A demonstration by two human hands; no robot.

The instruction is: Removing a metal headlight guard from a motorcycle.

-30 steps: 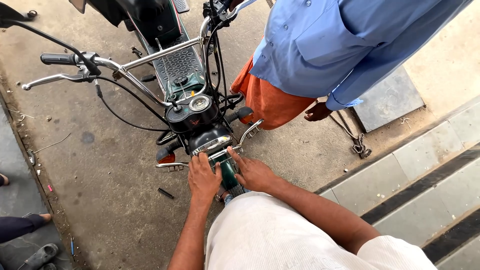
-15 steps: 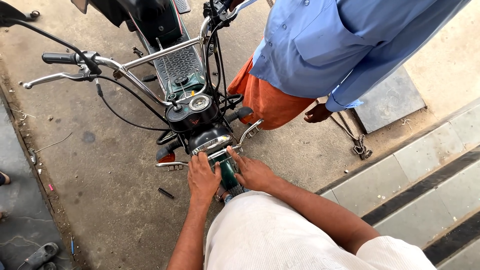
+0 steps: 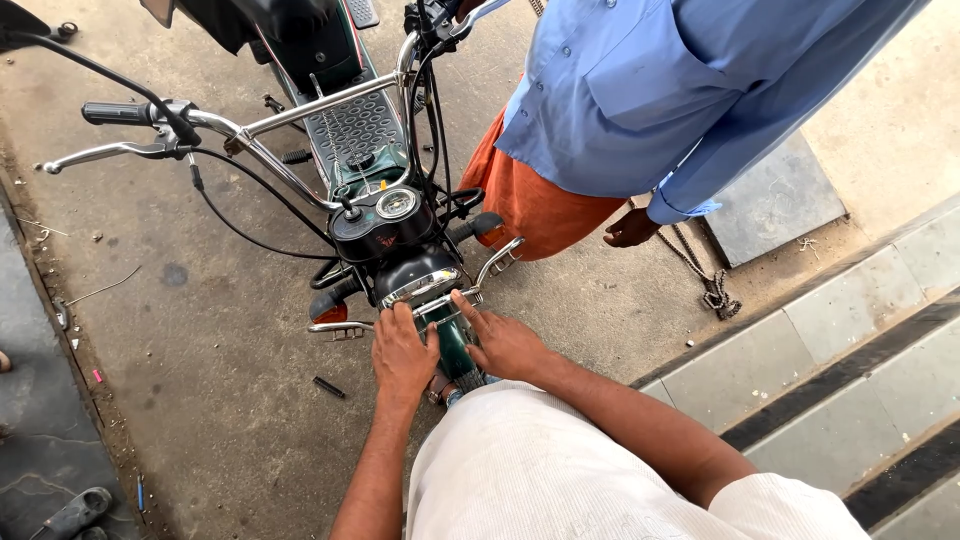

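A dark green moped (image 3: pixel 372 215) stands in front of me, its chrome handlebar (image 3: pixel 250 135) spread left and right. My left hand (image 3: pixel 402 352) lies on the left side of its green front mudguard (image 3: pixel 455 345), just under the chrome headlight (image 3: pixel 415 278). My right hand (image 3: pixel 503 340) grips the mudguard from the right, fingers reaching up to the chrome guard rail. Both hands press on the part between them. My white-clothed knee hides the wheel below.
A person in a blue shirt and orange wrap (image 3: pixel 640 100) stands at the moped's right, one hand (image 3: pixel 632 227) hanging down. A chain (image 3: pixel 705 280) lies on the concrete near a grey slab (image 3: pixel 775 200). Tiled steps (image 3: pixel 850 350) rise at right. A small dark piece (image 3: pixel 328 387) lies on the ground left of my hands.
Both hands stay on the mudguard with almost no movement. A foot at the lower left edge has slipped out of view.
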